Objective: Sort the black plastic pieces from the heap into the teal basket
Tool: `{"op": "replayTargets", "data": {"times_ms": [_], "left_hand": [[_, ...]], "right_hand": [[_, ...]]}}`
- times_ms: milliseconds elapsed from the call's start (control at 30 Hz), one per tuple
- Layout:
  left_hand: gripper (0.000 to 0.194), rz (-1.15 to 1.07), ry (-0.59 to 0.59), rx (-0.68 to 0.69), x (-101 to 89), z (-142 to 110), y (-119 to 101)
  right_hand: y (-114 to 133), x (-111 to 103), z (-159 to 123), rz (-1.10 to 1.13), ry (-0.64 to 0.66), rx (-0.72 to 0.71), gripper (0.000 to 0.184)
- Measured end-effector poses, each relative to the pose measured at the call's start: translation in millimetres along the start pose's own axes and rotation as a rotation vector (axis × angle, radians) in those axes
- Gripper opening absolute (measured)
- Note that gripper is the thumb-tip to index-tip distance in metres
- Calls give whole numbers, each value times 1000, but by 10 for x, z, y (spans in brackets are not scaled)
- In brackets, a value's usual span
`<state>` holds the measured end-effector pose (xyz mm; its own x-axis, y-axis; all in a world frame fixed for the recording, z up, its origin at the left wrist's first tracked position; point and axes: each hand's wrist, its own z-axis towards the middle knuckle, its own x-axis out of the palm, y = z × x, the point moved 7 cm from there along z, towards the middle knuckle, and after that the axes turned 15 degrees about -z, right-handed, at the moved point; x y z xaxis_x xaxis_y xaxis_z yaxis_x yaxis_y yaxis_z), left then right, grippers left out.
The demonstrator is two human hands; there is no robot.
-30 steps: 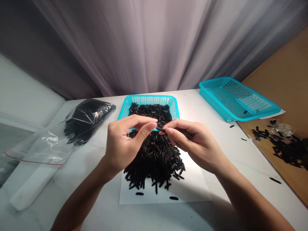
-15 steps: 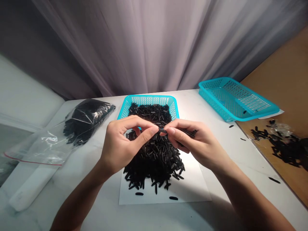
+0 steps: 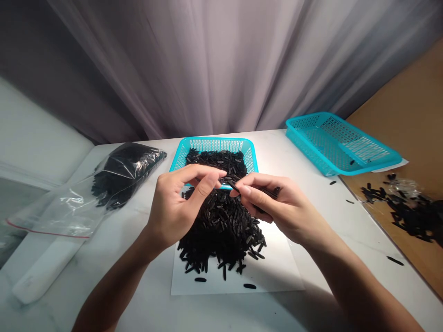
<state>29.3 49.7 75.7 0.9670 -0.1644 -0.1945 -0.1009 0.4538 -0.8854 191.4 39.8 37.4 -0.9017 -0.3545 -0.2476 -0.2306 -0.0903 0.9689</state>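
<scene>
Black piece [image 3: 233,185] has tilted, seemingly slender

a slim, elongated black piece [image 3: 233,185] is pinched between the thumb and fingertips of your right hand [image 3: 282,205], slanting so its free end points up and left, near the fingertips of your left hand [image 3: 176,200]. it looks dark and narrow; finer surface detail is too small to tell. more black pieces [image 3: 270,192] of the same kind lie in the curl of your right hand, partly hidden by your fingers and thumb.
</scene>
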Motion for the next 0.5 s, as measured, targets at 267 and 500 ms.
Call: {"op": "replayTargets", "data": {"times_ms": [267,500], "left_hand": [[15,-41,56,-10,39,-8,-7],[4,-11,34,44,47,-8,-58]], "right_hand": [[79,-18,-45,-127,-60,-46,22],[193,-32,-97,-396,-160,-152,13]]}}
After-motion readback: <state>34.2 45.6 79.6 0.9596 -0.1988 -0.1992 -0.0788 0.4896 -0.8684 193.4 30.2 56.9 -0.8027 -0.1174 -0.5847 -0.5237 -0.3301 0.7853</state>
